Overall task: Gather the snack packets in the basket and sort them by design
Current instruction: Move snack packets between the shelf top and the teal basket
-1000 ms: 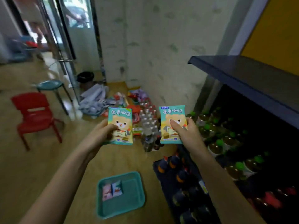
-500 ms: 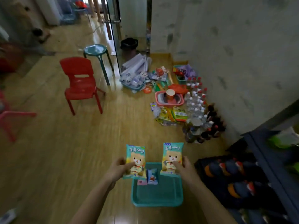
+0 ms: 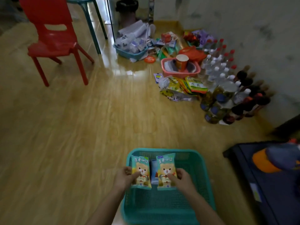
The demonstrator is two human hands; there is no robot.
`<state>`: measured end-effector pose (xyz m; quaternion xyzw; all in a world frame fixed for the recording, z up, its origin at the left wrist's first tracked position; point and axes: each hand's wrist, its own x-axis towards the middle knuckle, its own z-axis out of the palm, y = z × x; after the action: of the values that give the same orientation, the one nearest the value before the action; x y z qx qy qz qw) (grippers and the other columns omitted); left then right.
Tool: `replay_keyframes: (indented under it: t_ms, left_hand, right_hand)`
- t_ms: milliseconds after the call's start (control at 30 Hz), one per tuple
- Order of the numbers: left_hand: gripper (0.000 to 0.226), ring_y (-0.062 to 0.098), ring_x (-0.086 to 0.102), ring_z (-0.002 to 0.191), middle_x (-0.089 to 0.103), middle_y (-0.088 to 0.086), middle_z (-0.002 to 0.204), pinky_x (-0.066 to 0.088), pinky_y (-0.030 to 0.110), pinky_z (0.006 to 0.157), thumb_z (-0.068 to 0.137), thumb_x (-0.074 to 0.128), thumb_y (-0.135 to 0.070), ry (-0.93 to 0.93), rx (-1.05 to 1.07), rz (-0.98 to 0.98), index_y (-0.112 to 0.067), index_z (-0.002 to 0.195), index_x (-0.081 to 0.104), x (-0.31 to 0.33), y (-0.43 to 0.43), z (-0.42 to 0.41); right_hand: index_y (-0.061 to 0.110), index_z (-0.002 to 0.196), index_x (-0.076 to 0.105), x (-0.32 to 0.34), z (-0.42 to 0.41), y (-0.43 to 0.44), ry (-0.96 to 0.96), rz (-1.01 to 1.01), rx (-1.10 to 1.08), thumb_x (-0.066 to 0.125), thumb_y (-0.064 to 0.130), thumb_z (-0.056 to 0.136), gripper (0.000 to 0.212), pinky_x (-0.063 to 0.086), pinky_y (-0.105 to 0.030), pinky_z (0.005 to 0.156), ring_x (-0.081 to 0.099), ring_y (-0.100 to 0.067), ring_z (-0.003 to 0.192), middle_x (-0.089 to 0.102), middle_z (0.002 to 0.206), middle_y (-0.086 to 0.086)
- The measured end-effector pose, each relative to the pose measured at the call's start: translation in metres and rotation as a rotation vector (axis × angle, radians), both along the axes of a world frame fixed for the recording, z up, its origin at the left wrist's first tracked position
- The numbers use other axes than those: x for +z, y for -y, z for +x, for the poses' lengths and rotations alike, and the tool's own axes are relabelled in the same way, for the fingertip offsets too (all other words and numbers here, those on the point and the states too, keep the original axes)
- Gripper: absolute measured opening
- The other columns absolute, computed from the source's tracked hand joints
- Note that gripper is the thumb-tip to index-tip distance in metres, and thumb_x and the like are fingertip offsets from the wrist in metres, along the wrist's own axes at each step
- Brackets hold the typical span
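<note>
A teal mesh basket [image 3: 194,207] stands on the wooden floor right below me. My left hand [image 3: 124,177] grips a teal snack packet with a cartoon bear [image 3: 140,168], held over the basket's left part. My right hand [image 3: 182,177] grips a second packet of the same bear design [image 3: 166,166] beside it. Between the two packets a small blue packet [image 3: 153,172] lies in the basket, mostly hidden.
A heap of green and yellow snack bags [image 3: 183,88] lies on the floor ahead, beside a pink basket with a paper cup [image 3: 180,66], a blue basket [image 3: 129,51] and rows of bottles [image 3: 227,88] along the wall. A red chair [image 3: 53,39] stands far left. A dark crate of bottles [image 3: 269,172] is at right.
Both hands have come down with the two bear packets, from chest height to just over the basket. My view has tilted down from the shelf and wall to the floor.
</note>
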<state>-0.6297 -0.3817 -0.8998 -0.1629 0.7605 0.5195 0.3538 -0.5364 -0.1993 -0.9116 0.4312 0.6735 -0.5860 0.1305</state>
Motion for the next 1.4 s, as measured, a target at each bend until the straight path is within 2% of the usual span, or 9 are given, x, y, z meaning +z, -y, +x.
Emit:
replay_keyframes:
  t_ms: [167, 300, 400, 600, 733, 867, 1000, 1133, 1400]
  left_hand:
    - [0.018, 0.023, 0.064, 0.073, 0.065, 0.009, 0.085, 0.056, 0.038, 0.073, 0.081, 0.069, -0.011, -0.082, -0.073, -0.038, -0.015, 0.081, 0.051, -0.119, -0.018, -0.017]
    - [0.018, 0.022, 0.065, 0.082, 0.065, 0.005, 0.09, 0.055, 0.039, 0.08, 0.082, 0.069, -0.017, -0.191, -0.164, -0.135, -0.013, 0.085, 0.052, -0.173, -0.027, -0.024]
    - [0.02, 0.022, 0.061, 0.087, 0.063, 0.006, 0.095, 0.05, 0.033, 0.077, 0.085, 0.064, -0.02, -0.34, -0.254, -0.296, -0.011, 0.095, 0.049, -0.18, -0.031, -0.019]
    - [0.029, 0.024, 0.062, 0.093, 0.061, 0.008, 0.105, 0.05, 0.032, 0.075, 0.092, 0.049, -0.028, -0.532, -0.609, -0.608, -0.009, 0.112, 0.045, -0.176, -0.033, -0.022]
    - [0.016, 0.023, 0.062, 0.092, 0.062, 0.006, 0.105, 0.048, 0.031, 0.074, 0.093, 0.041, -0.014, -0.629, -0.837, -0.781, -0.012, 0.101, 0.055, -0.148, -0.031, -0.043]
    - [0.022, 0.022, 0.061, 0.085, 0.06, 0.002, 0.094, 0.039, 0.03, 0.061, 0.096, 0.035, -0.023, -0.739, -0.882, -0.806, -0.014, 0.095, 0.056, -0.039, -0.03, -0.057]
    - [0.023, 0.02, 0.058, 0.08, 0.062, 0.002, 0.093, 0.03, 0.027, 0.052, 0.096, 0.038, -0.025, -0.859, -0.826, -0.769, -0.012, 0.092, 0.057, 0.124, -0.036, -0.059]
    - [0.024, 0.023, 0.061, 0.094, 0.063, 0.002, 0.104, 0.043, 0.031, 0.064, 0.095, 0.042, -0.03, -0.955, -0.749, -0.71, -0.015, 0.101, 0.06, 0.309, -0.051, -0.053]
    - [0.023, 0.025, 0.065, 0.087, 0.069, 0.001, 0.096, 0.05, 0.033, 0.066, 0.092, 0.046, -0.037, -1.182, -0.79, -0.574, -0.019, 0.094, 0.06, 0.609, -0.095, -0.009]
  right_hand:
    - [-0.001, 0.123, 0.05, -0.114, -0.022, -0.008, -0.02, 0.054, 0.014, 0.063, 0.014, 0.088, 0.04, 0.049, -0.026, 0.072, 0.059, -0.022, 0.094, 0.06, 0.119, -0.015]
    - [0.0, 0.12, 0.05, -0.166, -0.034, -0.005, -0.015, 0.119, -0.01, 0.066, 0.017, 0.085, 0.042, 0.053, -0.036, 0.079, 0.062, -0.027, 0.097, 0.062, 0.116, -0.014]
    - [0.004, 0.115, 0.05, -0.173, -0.035, 0.0, 0.031, 0.198, 0.015, 0.067, 0.019, 0.084, 0.039, 0.047, -0.024, 0.063, 0.057, -0.019, 0.084, 0.059, 0.104, -0.007]
    - [0.012, 0.109, 0.048, -0.166, -0.034, -0.002, 0.159, 0.547, 0.326, 0.06, 0.035, 0.086, 0.035, 0.044, -0.03, 0.072, 0.051, -0.018, 0.092, 0.048, 0.113, -0.003]
    - [0.017, 0.118, 0.046, -0.134, -0.037, -0.011, 0.101, 0.622, 0.394, 0.054, 0.036, 0.09, 0.034, 0.045, -0.029, 0.081, 0.05, -0.016, 0.105, 0.045, 0.122, 0.0]
    - [0.018, 0.118, 0.056, -0.027, -0.039, -0.033, 0.006, 0.638, 0.421, 0.048, 0.023, 0.094, 0.026, 0.044, -0.032, 0.094, 0.052, -0.016, 0.112, 0.055, 0.124, 0.001]
    - [0.023, 0.12, 0.058, 0.136, -0.03, -0.059, -0.03, 0.68, 0.401, 0.047, 0.025, 0.094, 0.029, 0.048, -0.032, 0.086, 0.057, -0.017, 0.107, 0.059, 0.123, 0.003]
    - [0.024, 0.121, 0.058, 0.324, -0.003, -0.089, -0.094, 0.77, 0.329, 0.049, 0.026, 0.092, 0.03, 0.049, -0.036, 0.089, 0.056, -0.021, 0.111, 0.058, 0.126, 0.0]
    - [0.021, 0.119, 0.059, 0.641, 0.105, -0.128, -0.154, 0.972, 0.113, 0.054, 0.028, 0.092, 0.029, 0.049, -0.031, 0.082, 0.058, -0.019, 0.106, 0.062, 0.118, 0.001]
